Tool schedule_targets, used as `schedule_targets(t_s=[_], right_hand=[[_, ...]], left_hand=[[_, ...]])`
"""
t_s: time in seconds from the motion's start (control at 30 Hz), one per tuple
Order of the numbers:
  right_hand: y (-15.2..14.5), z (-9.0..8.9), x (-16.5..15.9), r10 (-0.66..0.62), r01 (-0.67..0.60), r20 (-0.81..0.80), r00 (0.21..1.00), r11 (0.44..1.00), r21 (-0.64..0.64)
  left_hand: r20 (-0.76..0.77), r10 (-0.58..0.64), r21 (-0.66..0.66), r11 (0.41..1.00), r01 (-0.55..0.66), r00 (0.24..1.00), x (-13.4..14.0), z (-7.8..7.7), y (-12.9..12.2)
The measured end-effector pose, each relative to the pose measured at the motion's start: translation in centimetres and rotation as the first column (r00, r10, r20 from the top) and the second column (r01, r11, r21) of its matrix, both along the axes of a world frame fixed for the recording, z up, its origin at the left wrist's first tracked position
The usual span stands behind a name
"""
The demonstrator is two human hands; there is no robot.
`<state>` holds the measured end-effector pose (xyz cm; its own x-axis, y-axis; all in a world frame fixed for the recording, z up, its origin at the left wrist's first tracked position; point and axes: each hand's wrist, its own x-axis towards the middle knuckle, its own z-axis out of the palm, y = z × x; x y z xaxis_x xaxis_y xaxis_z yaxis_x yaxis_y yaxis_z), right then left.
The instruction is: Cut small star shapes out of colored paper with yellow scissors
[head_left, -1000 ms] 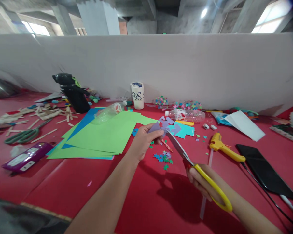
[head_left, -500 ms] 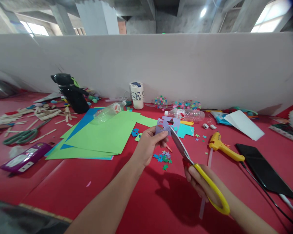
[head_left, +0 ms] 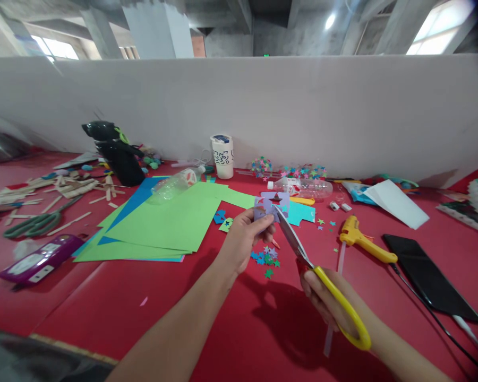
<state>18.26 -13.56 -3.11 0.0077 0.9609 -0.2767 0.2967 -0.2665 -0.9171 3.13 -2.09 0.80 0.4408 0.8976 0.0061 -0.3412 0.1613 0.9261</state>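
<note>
Pinched in the fingers of my left hand [head_left: 245,236] is a piece of purple paper [head_left: 266,206] with star-shaped holes. My right hand [head_left: 326,297] grips a pair of scissors [head_left: 338,302] with yellow and red handles. Their blades point up and to the left, with the tips at the purple paper; the blades look closed or nearly so. Below the paper, small cut stars [head_left: 267,258] in blue, green and purple lie in a loose pile on the red table [head_left: 151,329]. Scraps of blue [head_left: 220,216] and light green paper lie left of my left hand.
Green sheets [head_left: 171,217] are stacked at left under a clear plastic bottle [head_left: 177,183]. A yellow glue gun [head_left: 364,241] and a black tablet-like slab [head_left: 430,276] lie at right. A white cup [head_left: 223,157] and a black flask [head_left: 117,154] stand near the partition.
The purple paper has turned slightly in my left hand, and its outline now looks more compact, with a star hole showing clearly. Both hands keep nearly the same place.
</note>
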Motion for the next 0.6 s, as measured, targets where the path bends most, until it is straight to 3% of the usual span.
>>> schedule_targets(t_s=[0.37,0.6], right_hand=[[0.1,-0.1,0.2,-0.026,0.026,-0.015,1.000,1.000,-0.012],[0.1,-0.1,0.4,-0.009,0.010,0.035,0.999,1.000,-0.010]], left_hand=[[-0.009,-0.019,0.048,0.999,0.020,1.000,-0.3,-0.2,0.3],[-0.033,0.050,0.053,0.997,-0.048,0.998,-1.1,-0.2,0.9]])
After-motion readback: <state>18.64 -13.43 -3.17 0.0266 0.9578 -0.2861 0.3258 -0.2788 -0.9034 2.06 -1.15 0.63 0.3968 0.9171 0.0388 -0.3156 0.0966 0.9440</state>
